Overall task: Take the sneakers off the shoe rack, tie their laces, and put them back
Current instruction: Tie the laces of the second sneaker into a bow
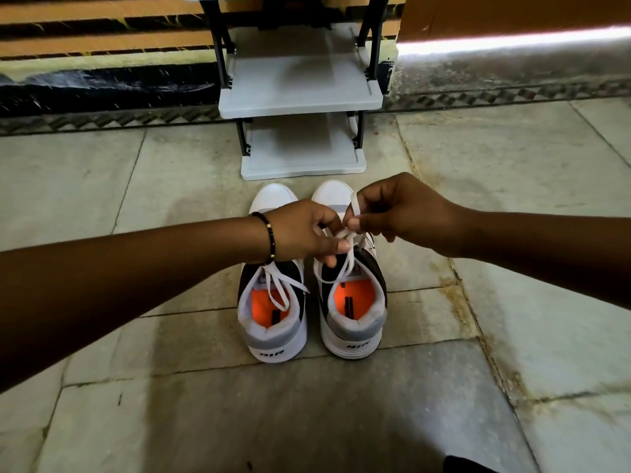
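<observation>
Two white, grey and black sneakers with orange insoles stand side by side on the floor, toes toward the rack: the left sneaker (273, 322) and the right sneaker (355, 319). Both my hands work over the right sneaker's tongue. My left hand (304, 233) pinches one strand of the white lace (346, 237). My right hand (399, 213) pinches a loop of the same lace. The left sneaker's lace (278, 285) lies in loops and loose ends over its opening. The grey shoe rack (300, 97) stands just beyond the toes, its shelves bare.
Pale stone floor tiles (512, 186) surround the sneakers. A wall with orange and black stripes (102, 35) runs behind the rack. A cardboard sheet (512, 11) leans at the upper right. A dark shape (467, 466) shows at the bottom edge.
</observation>
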Motion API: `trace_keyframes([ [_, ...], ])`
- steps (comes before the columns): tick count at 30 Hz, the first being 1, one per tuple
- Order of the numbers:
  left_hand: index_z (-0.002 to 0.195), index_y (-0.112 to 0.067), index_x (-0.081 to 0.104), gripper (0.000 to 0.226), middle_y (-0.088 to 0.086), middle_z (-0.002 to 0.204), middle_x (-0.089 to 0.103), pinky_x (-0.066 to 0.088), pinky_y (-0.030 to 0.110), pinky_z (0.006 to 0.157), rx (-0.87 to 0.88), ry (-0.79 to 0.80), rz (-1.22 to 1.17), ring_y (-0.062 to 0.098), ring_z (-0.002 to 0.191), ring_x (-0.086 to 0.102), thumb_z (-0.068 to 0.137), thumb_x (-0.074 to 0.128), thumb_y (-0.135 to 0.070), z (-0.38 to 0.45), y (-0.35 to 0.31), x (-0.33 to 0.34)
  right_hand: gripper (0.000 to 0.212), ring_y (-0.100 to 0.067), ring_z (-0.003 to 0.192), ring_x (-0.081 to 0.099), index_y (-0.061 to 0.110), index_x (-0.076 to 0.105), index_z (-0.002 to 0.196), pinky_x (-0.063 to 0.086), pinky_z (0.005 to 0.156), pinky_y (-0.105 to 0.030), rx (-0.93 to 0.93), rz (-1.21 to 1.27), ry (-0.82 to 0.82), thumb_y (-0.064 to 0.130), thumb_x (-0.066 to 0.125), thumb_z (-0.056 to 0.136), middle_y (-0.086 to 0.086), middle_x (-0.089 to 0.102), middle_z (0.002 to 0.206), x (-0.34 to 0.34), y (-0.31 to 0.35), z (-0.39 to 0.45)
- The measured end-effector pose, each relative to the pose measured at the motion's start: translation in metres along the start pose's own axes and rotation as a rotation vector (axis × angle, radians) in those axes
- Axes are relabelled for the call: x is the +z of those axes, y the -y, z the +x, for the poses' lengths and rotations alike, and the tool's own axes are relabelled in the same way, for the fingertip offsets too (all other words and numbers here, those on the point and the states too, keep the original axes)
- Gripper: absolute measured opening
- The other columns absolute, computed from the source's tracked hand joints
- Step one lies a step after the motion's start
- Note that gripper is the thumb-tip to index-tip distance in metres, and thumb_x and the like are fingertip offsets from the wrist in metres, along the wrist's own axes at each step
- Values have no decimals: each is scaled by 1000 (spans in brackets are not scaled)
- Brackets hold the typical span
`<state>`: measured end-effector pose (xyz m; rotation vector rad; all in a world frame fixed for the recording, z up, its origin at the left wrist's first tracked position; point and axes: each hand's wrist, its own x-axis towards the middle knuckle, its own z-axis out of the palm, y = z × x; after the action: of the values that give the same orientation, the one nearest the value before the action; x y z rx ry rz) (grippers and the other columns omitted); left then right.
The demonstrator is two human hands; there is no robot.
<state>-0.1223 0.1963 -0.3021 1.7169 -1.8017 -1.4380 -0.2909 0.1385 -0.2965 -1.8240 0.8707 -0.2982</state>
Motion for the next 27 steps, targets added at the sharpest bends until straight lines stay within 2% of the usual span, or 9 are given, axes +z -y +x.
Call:
trace_keyframes([
  [3, 78, -14, 65, 14, 1, 69, 64, 47, 33, 74, -33, -143, -14, 15, 70, 57, 79, 65, -27, 5, 2, 5, 18, -11, 55, 47, -8, 65, 82, 39, 44, -18, -31, -1, 14, 9, 68, 78, -12, 57, 63, -2, 4, 0],
  [5, 71, -19, 62, 13, -3, 65, 57, 42, 22, 64, -62, -183, -78, 11, 64, 50, 82, 62, -25, 8, 1, 7, 12, -8, 53, 49, -4, 66, 79, 40, 43, -16, -36, 10, 4, 8, 70, 76, -2, 59, 59, -4, 5, 1],
  [7, 83, -14, 65, 13, 0, 70, 58, 40, 16, 59, -106, -150, -148, 9, 64, 50, 87, 55, -22, 9, -3, 8, 4, -5, 53, 54, 3, 67, 77, 40, 43, -13, -38, 27, -16, 4, 70, 75, 7, 62, 57, -6, 5, 2],
  [9, 90, -15, 65, 17, 2, 81, 60, 41, 22, 67, -154, -119, -248, 10, 76, 52, 89, 50, -22, 8, -7, 7, 6, -2, 53, 57, 5, 66, 77, 40, 43, -10, -44, 47, -41, 0, 69, 76, 8, 64, 58, -8, 5, 2],
  [14, 77, -21, 60, 14, 1, 91, 63, 41, 35, 87, -219, -101, -475, 13, 88, 56, 86, 49, -18, 7, -6, 6, 11, 0, 53, 54, 7, 64, 75, 41, 47, -8, -82, -14, -59, -3, 68, 76, 7, 62, 62, -4, 4, 0],
  [18, 73, -21, 59, 15, -5, 74, 63, 40, 30, 77, -203, -59, -455, 7, 76, 56, 86, 52, -18, 6, -1, 4, 6, -13, 60, 54, 4, 67, 78, 45, 51, -13, -96, -75, -44, -1, 69, 75, -4, 64, 72, -5, 5, 1],
  [22, 80, -18, 62, 12, -9, 57, 59, 39, 25, 65, -248, -47, -483, 6, 64, 55, 86, 51, -18, 5, 3, 2, 7, -8, 63, 56, 11, 69, 77, 46, 60, -16, -112, -250, -20, 4, 69, 76, -1, 67, 73, -6, 2, 0],
  [24, 93, -17, 64, 18, -9, 54, 61, 38, 26, 67, -275, -31, -501, 7, 67, 56, 87, 47, -20, 5, 4, 1, 11, -8, 65, 56, 16, 69, 78, 42, 58, -12, -164, -393, 19, 5, 67, 77, 5, 64, 72, -4, 0, -3],
  [27, 90, -20, 64, 22, -7, 66, 72, 39, 30, 77, -288, 43, -528, 4, 71, 63, 89, 43, -24, 2, -1, 1, 16, -13, 68, 57, 20, 68, 74, 43, 58, -15, -188, -422, 26, 5, 64, 78, 0, 65, 74, -2, -1, -5],
])
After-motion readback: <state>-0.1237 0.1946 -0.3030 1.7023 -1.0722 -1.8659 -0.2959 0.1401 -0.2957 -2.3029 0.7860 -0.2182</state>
